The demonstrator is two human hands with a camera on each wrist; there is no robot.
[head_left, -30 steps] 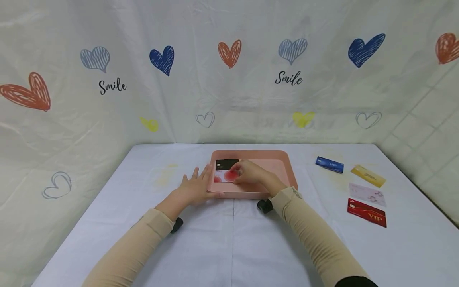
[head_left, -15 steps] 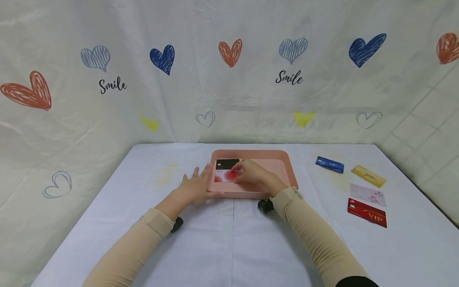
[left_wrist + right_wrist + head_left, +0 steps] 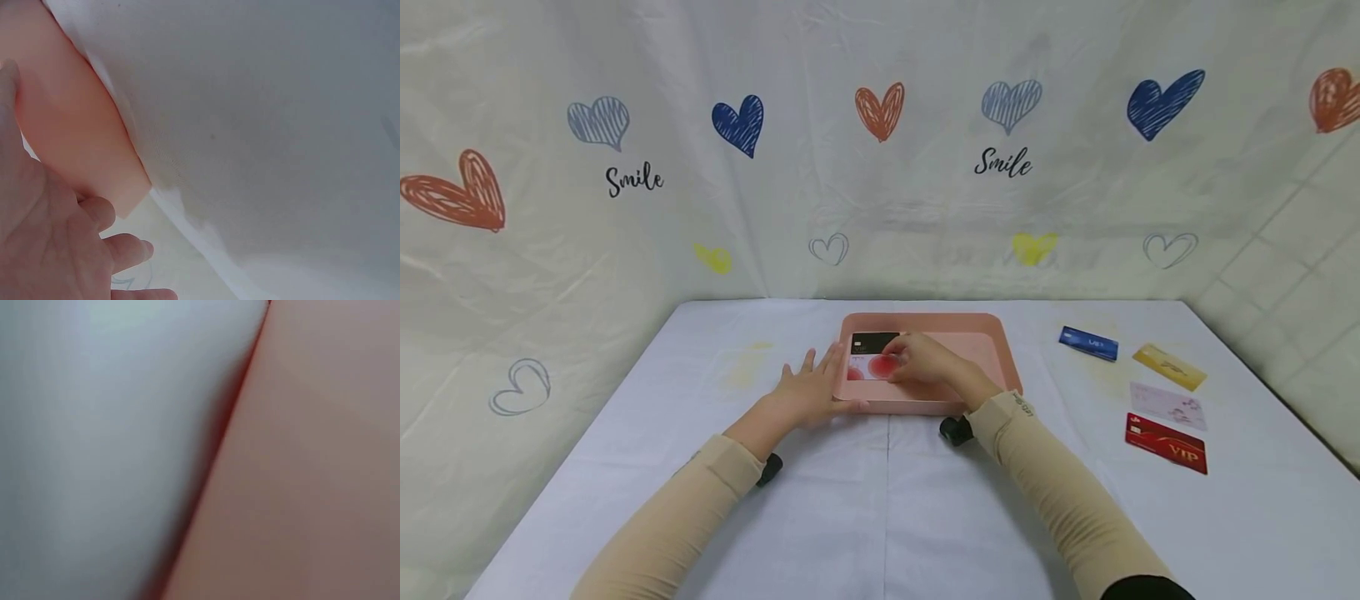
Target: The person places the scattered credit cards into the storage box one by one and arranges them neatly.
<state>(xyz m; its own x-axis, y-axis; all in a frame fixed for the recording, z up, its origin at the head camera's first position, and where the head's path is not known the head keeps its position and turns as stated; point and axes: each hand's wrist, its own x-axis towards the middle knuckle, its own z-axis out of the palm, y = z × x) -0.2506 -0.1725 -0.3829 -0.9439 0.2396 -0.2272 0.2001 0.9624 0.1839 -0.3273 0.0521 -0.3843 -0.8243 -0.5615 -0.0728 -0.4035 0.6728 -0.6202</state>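
In the head view a pink tray (image 3: 970,320) lies at the far middle of the table. My left hand (image 3: 808,395) rests against its left wall with fingers spread. The left wrist view shows that hand's (image 3: 47,231) palm and fingertips along the tray's outer side (image 3: 81,125). Inside the tray at the left lies a black card (image 3: 874,342), with a white card with red circles (image 3: 862,369) just in front of it. My right hand (image 3: 932,367) reaches over the tray and pinches the white card's right end with curled fingers. The right wrist view shows only the tray wall (image 3: 300,456), close and blurred.
On the right of the table lie a blue card (image 3: 1088,343), a gold card (image 3: 1170,367), a pale pink floral card (image 3: 1168,406) and a red VIP card (image 3: 1167,444). A white sheet with printed hearts hangs behind the table (image 3: 820,508).
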